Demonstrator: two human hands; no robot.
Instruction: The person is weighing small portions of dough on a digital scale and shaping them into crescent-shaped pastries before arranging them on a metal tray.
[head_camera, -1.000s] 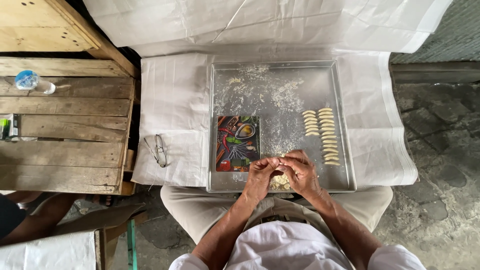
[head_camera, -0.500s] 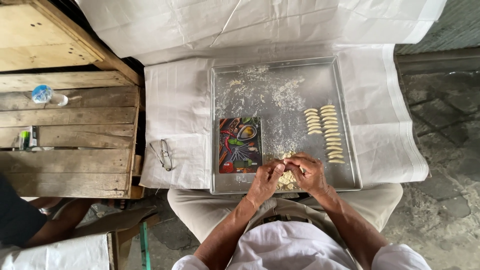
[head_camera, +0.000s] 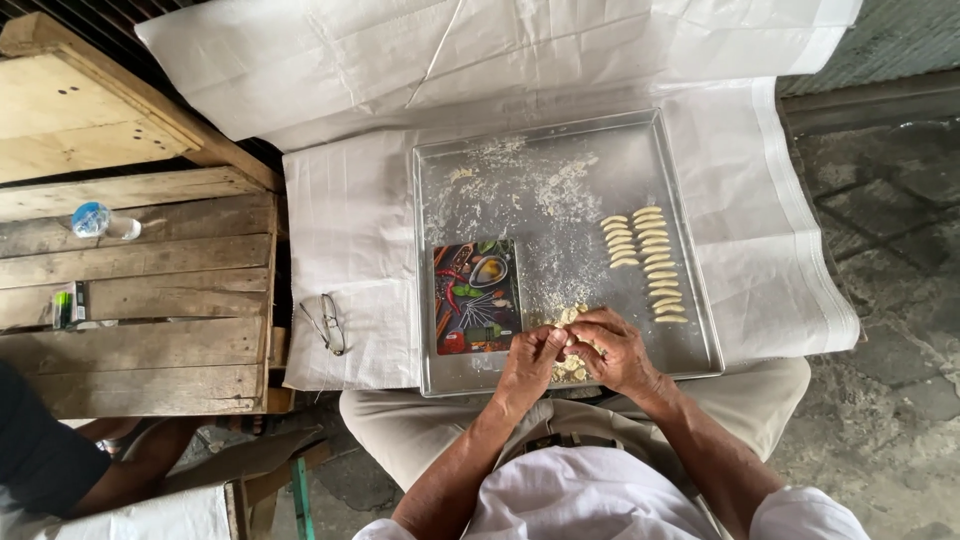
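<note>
Cloth: a white sheet (head_camera: 350, 250) covers the low table in front of me.
Tray: a square metal tray (head_camera: 520, 160), dusted with flour, sits on the sheet above my knees.
Board: a small picture-printed cutting board (head_camera: 476, 296) lies in the tray, just left of my hands.
Rows: two columns of shaped dough pieces (head_camera: 645, 262) line the tray's right side.
Left hand (head_camera: 530, 362): fingers curled shut, pinching a small dough lump (head_camera: 570, 340) at the tray's near edge.
Right hand (head_camera: 615, 350): closed on the same lump, fingertips meeting the left.
Glasses: spectacles (head_camera: 327, 323) rest on the sheet, left of the tray.
</note>
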